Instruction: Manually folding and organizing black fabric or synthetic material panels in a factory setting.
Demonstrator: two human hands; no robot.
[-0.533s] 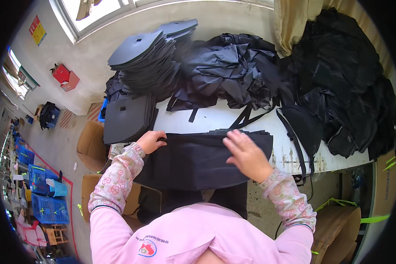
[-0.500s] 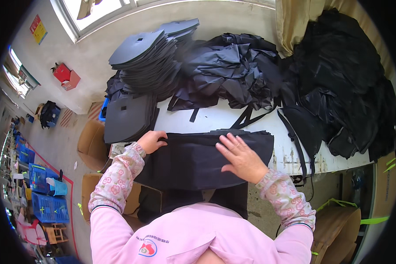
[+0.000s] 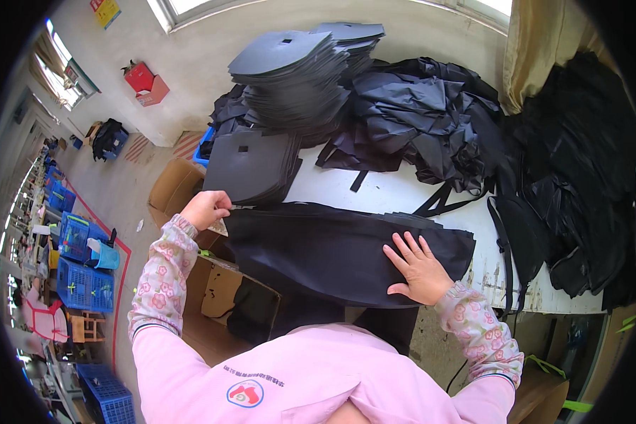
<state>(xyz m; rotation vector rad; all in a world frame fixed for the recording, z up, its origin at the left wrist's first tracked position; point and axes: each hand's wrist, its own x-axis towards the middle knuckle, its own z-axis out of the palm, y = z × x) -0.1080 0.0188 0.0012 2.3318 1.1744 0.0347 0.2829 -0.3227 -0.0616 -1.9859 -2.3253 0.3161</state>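
A wide black fabric piece lies along the front of the white table, its near side hanging over the edge toward me. My left hand is closed, thumb and fingers pinching at the fabric's far left corner. Flat on the right part of the fabric rests my right hand, fingers spread and holding nothing. Beneath the fabric's far right edge, layered dark pieces show in part.
Dark grey panels stand in a tall stack, with a lower stack before it. Crumpled black fabric fills the back; a larger black heap and a padded strap piece lie right. An open cardboard box sits below left.
My view has swung left. My left hand has moved left, drawing out the fabric's left end. The right hand stays flat on the fabric, a little nearer to me.
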